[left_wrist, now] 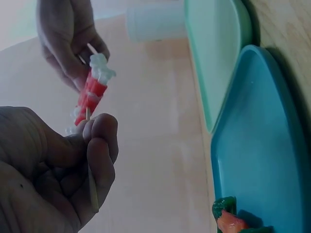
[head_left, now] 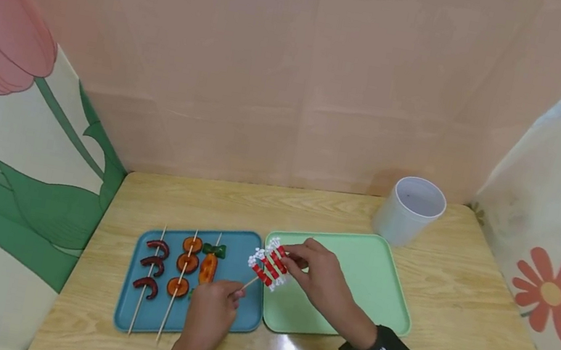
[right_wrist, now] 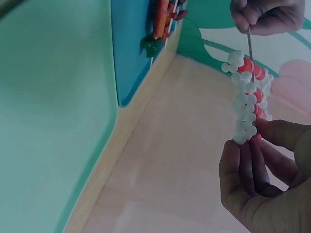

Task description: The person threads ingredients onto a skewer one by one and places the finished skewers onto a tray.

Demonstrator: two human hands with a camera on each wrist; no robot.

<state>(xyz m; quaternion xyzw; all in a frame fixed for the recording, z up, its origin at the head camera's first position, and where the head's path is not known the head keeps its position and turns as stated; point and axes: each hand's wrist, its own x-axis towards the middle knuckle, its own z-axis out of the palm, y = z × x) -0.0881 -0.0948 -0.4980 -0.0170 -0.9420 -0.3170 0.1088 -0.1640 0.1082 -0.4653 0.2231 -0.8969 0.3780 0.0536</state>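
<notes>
My left hand (head_left: 212, 313) grips the lower end of a thin wooden skewer (left_wrist: 92, 191) above the blue tray. Threaded on this skewer are several toy food pieces (head_left: 271, 266), red bands with white knobbly ends. At their far end, my right hand (head_left: 320, 275) pinches the last piece between thumb and fingers, over the green tray's left side. The skewer's tip (left_wrist: 91, 48) pokes out beside the right hand in the left wrist view. In the right wrist view, the white knobs (right_wrist: 245, 128) sit right at the fingertips.
The blue tray (head_left: 247, 313) bears skewers of dark red curled pieces (head_left: 147, 286), round orange-brown slices (head_left: 188, 263), and an orange piece (head_left: 208, 268) with green ones. To its right lies the green tray (head_left: 378, 292). A white cup (head_left: 402, 218) stands behind, near the back wall.
</notes>
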